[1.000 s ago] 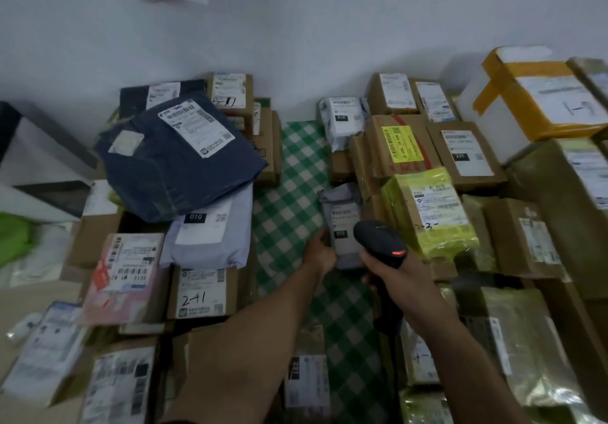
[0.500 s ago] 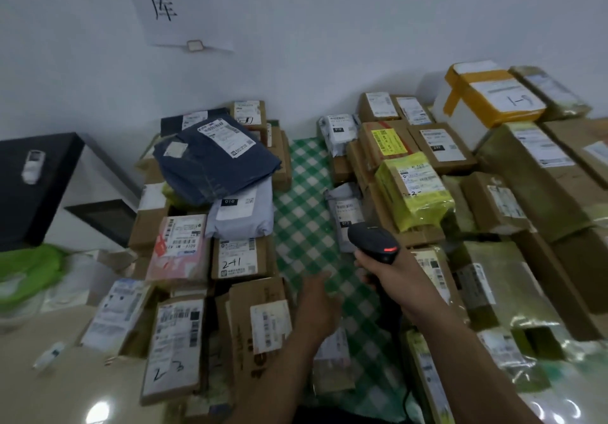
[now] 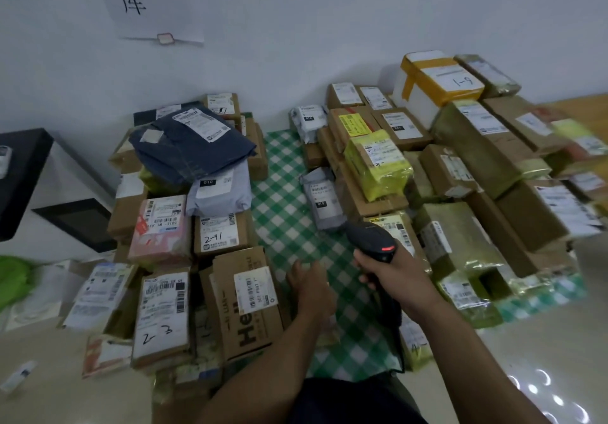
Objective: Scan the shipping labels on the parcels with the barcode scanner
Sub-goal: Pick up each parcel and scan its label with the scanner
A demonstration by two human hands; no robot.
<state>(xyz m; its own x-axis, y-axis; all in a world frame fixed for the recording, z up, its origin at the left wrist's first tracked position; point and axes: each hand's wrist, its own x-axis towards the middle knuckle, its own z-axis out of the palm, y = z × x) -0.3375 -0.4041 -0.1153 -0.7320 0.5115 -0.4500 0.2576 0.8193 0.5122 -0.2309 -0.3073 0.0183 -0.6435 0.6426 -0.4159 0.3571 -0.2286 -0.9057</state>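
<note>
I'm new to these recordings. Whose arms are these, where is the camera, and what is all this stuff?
No machine here: one camera sits on a person's head, looking forward and down, so both bare arms are theirs. The right hand grips a black handheld barcode scanner; the left hand hovers open, holding nothing. Labelled parcels are stacked either side of a green-and-white checked cloth: a brown cardboard box marked 241, a dark blue plastic bag, a yellow-wrapped parcel. A grey plastic mailer lies at the cloth's edge, beyond the scanner.
</note>
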